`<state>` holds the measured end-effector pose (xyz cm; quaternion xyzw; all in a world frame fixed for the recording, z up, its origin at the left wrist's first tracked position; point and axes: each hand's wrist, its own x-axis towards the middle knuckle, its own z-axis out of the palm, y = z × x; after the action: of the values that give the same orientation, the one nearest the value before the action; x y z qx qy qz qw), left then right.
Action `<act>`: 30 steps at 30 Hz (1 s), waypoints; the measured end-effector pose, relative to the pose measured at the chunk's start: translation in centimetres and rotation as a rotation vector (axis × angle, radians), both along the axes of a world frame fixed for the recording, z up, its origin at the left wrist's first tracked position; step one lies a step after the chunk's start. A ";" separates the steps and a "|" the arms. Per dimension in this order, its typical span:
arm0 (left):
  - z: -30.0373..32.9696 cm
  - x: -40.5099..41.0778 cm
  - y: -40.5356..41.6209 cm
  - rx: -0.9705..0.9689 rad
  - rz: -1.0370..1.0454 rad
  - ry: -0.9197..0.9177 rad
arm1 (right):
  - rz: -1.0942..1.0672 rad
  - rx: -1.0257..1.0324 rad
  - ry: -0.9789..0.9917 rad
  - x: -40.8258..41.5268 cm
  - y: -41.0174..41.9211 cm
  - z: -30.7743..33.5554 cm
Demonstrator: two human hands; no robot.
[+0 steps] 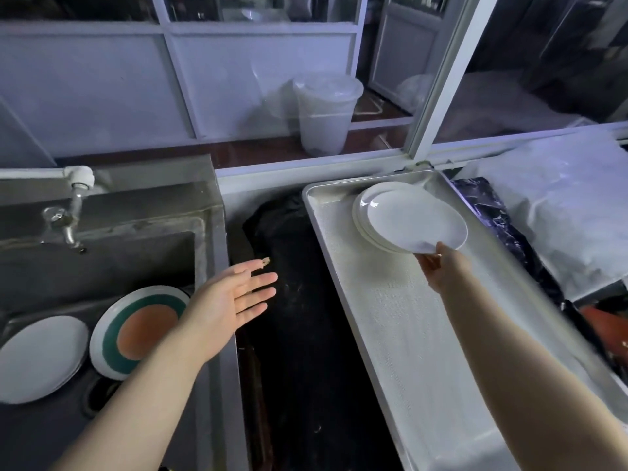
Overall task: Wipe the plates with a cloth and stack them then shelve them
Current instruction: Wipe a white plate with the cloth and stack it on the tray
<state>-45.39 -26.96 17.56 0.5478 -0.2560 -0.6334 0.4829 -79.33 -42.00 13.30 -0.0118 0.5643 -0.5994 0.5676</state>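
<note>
White plate [413, 220]: pinched at its near rim by the right hand [441, 266]; tilted over the stack [365, 229] at the far end of the tray [390, 317]
Left hand [231, 297]: flat, fingers spread, palm up, empty; above the sink's [102, 260] right edge
Sink: holds a white plate [37, 355] and a banded plate [136, 331], overlapping; tap [73, 212] behind

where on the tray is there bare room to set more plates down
The metal tray is bare along its whole near stretch, from the white plate stack back toward the camera, crossed only by the right arm. Its far right corner is crowded: the right hand holds a white plate over the stack.
</note>
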 end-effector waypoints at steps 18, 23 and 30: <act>-1.7 -1.2 -1.9 0.083 0.021 0.084 | 0.289 0.181 0.825 -1.2 -2.8 -4.8; -2.2 -1.0 -1.6 0.109 0.026 0.085 | 0.398 0.195 0.717 -1.5 -2.8 -4.2; -3.2 0.0 -0.5 0.118 0.032 0.117 | 0.537 0.088 0.362 1.2 3.0 -3.1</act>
<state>-45.44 -27.51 14.40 0.5413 -0.1807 -0.6706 0.4740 -78.15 -39.04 10.16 -0.2420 0.6582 -0.3914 0.5958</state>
